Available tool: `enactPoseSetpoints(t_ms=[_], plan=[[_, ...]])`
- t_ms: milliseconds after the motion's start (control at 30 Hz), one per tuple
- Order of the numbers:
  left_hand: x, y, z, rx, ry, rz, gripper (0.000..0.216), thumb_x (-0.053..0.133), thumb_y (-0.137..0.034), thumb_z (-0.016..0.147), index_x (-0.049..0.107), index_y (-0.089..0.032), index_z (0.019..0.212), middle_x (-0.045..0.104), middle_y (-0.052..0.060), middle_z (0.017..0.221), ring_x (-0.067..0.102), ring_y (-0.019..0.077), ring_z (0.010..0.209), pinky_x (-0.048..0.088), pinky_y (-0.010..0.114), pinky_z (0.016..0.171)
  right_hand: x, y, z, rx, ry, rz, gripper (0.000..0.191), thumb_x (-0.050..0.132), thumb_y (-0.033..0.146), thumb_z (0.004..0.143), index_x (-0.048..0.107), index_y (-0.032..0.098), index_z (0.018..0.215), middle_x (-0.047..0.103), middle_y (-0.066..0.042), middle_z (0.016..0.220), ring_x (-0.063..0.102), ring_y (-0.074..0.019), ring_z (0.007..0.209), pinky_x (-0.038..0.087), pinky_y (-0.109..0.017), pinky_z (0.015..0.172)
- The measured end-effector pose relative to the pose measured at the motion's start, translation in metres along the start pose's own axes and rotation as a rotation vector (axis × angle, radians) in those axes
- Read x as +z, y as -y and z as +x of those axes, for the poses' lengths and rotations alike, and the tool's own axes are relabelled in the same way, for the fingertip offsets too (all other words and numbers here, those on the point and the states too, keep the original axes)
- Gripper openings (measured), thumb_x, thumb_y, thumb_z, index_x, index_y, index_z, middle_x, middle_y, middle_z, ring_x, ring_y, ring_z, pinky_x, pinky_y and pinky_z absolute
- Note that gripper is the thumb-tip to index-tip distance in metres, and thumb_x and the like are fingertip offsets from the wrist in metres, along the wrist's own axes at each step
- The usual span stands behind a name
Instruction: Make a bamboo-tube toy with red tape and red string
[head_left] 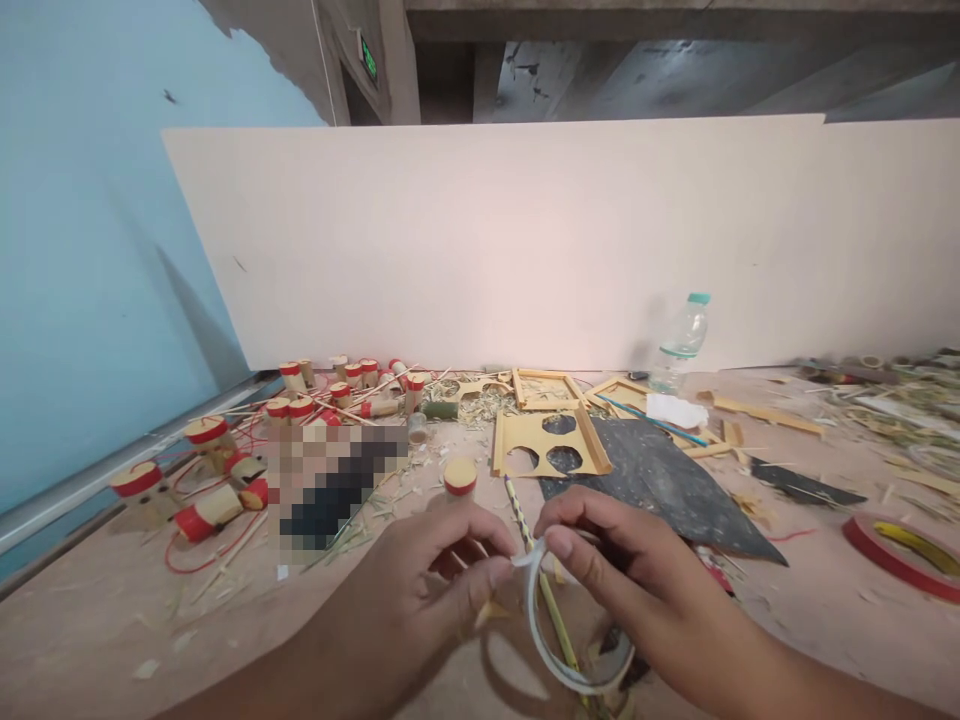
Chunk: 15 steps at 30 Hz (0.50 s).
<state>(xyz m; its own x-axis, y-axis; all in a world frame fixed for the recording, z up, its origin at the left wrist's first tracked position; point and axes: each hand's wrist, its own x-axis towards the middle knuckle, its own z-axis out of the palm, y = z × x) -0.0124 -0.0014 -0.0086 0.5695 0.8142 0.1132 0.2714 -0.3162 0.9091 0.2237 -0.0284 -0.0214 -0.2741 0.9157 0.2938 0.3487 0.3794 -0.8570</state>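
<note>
A roll of white tape (534, 610) hangs from the fingers of my right hand (630, 570), thumb and forefinger pinched on its upper edge. My left hand (442, 570) is closed in a pinch on the loose end of that tape, just left of the roll. Beneath the roll lies a patterned pencil (553, 605), partly hidden by it. Just beyond my left hand stands a short bamboo tube (460, 476) with a pale top and a red band. A cardboard piece with round holes (551, 440) lies farther back, by a black sheet (660, 480).
Several red-banded bamboo tubes (206, 435), red string and thin sticks crowd the left side. A plastic bottle (682, 345) stands before the white board (495, 240). At right lies a roll of red tape (904, 555). Shavings litter the table.
</note>
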Motion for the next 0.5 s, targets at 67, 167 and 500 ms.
enactPoseSetpoints(t_ms=[67,167,500], plan=[[-0.0017,-0.0033,0.0003,0.041,-0.021,0.115,0.017,0.064,-0.037,0.105,0.076,-0.027,0.101,0.075,-0.003,0.091,0.068,0.0155,0.082,0.050,0.025,0.076,0.0007,-0.0005,0.0011,0.031,0.006,0.024,0.027,0.057,0.042,0.109,0.068,0.023,0.093,0.066,0.002,0.083,0.063,-0.0160,0.078,0.051,-0.023,0.071],[-0.0015,-0.0046,-0.0008,0.107,-0.031,0.214,0.016,0.062,-0.033,0.106,0.076,-0.027,0.099,0.075,-0.004,0.090,0.067,0.0141,0.079,0.049,0.024,0.073,0.0026,-0.0007,0.0020,0.061,0.018,0.056,0.028,0.057,0.044,0.109,0.068,0.023,0.094,0.065,0.002,0.083,0.061,-0.0160,0.078,0.050,-0.024,0.071],[-0.0012,-0.0035,-0.0013,0.061,-0.101,0.268,0.014,0.061,-0.026,0.100,0.072,-0.025,0.091,0.070,-0.003,0.083,0.064,0.0148,0.073,0.050,0.022,0.067,0.0053,0.0022,0.0014,0.175,0.097,0.208,0.035,0.061,0.054,0.104,0.068,0.021,0.095,0.059,0.001,0.083,0.054,-0.0165,0.078,0.046,-0.026,0.071]])
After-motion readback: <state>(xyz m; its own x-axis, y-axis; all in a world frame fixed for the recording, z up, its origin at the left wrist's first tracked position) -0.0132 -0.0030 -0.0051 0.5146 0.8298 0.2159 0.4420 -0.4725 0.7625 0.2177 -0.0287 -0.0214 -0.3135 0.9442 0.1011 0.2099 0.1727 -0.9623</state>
